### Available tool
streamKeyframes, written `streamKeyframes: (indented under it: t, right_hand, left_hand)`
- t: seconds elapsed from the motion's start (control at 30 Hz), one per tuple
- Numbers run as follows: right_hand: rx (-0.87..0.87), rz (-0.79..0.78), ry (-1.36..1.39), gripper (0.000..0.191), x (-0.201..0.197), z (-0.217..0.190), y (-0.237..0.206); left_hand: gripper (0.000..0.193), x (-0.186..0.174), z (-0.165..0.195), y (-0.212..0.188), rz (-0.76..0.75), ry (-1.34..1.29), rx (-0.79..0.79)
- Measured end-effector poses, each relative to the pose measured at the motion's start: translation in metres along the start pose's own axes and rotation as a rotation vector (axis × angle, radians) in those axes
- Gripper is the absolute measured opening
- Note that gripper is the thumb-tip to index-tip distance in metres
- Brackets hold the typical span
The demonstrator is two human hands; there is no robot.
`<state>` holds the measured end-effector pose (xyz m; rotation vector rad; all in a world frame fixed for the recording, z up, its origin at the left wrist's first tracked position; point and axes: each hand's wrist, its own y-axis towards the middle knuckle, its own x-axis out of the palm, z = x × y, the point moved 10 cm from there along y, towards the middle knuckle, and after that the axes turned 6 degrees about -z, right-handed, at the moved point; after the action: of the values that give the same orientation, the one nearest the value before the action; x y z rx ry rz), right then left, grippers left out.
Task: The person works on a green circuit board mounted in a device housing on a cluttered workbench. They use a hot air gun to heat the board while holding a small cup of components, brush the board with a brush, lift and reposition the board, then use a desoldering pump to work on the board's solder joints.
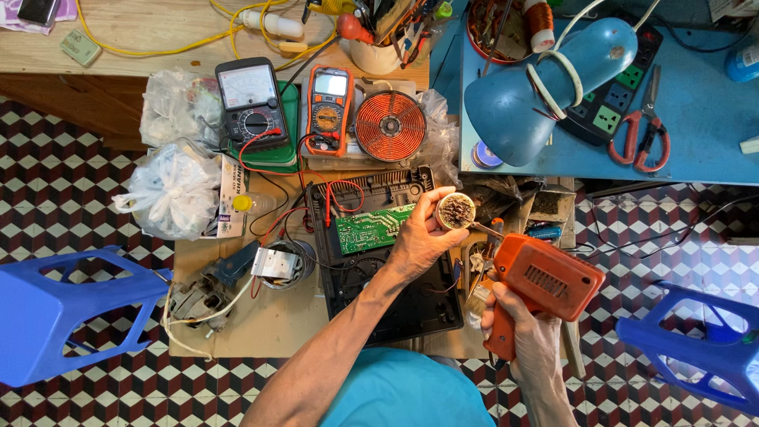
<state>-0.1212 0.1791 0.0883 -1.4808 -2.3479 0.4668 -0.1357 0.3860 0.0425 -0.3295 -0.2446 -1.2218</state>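
Green circuit board [370,228] lies at frame centre in the open black casing [411,304]; just right, our left hand [419,237] clamps a small round tin [456,211]. Further right, our right hand [528,336] grips the orange soldering gun [541,285], whose tip we should dip lightly, keeping the tin steady.

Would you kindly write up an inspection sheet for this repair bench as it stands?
Surface: cardboard sheet on the tiled floor, crowded.
Job's things: orange soldering gun, small round tin, green circuit board in an open black housing.
Clutter: two meters, copper coil, plastic bags, red scissors.
Hands: left hand holds the tin; right hand grips the gun.
Cables: red and black leads; yellow wire.
Surroundings: blue lamp, blue stools.
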Motion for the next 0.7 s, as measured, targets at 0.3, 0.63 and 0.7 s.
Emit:
streamKeyframes:
  t: [0.3, 0.63, 0.7]
  right_hand:
    - [0.053, 0.004, 0.038, 0.034, 0.005, 0.003, 0.016]
    - [0.052, -0.001, 0.104, 0.032, 0.002, -0.006, 0.055]
    - [0.066, -0.008, 0.112, 0.032, 0.000, -0.006, 0.061]
  left_hand:
    - [0.068, -0.007, -0.015, 0.015, 0.013, -0.031, -0.007]
    - [0.068, -0.012, -0.036, 0.057, -0.023, -0.053, -0.021]
    - [0.068, -0.011, -0.039, 0.059, -0.027, -0.068, -0.028]
